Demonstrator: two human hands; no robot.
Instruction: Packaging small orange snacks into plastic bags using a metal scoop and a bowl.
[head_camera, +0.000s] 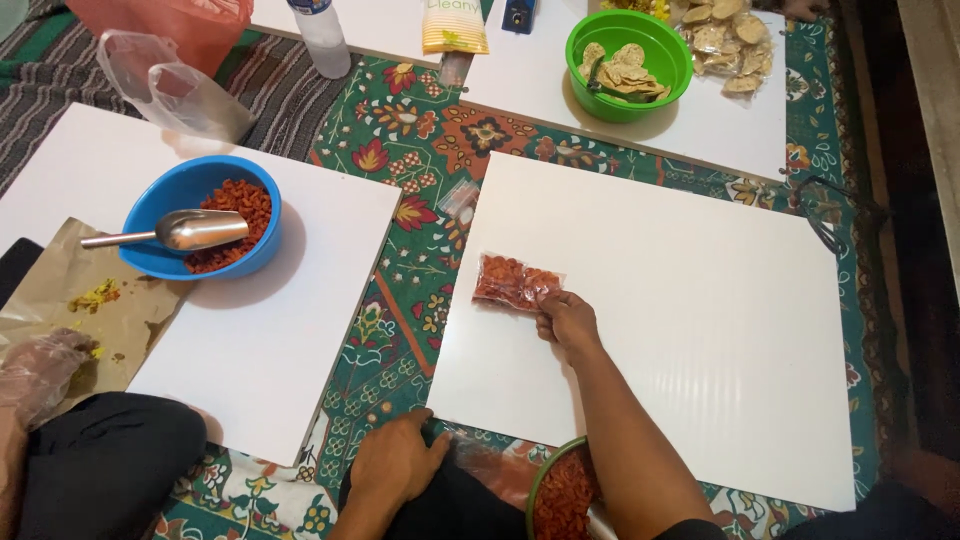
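At the far left edge a gloved hand (38, 372) of another person rests on brown paper (70, 300). Just right of it, on a white board (270, 350), a blue bowl (170, 205) of red snacks holds a metal scoop (190, 230). Near the bottom centre, the person's left hand (395, 462) lies on a dark knee, fingers loosely curled, holding nothing. Further right, the right hand (567, 320) pinches the near corner of a small clear packet of red snacks (512, 282), which lies flat on the larger white board (700, 300). Far beyond, a green bowl (672, 70) holds pale crackers.
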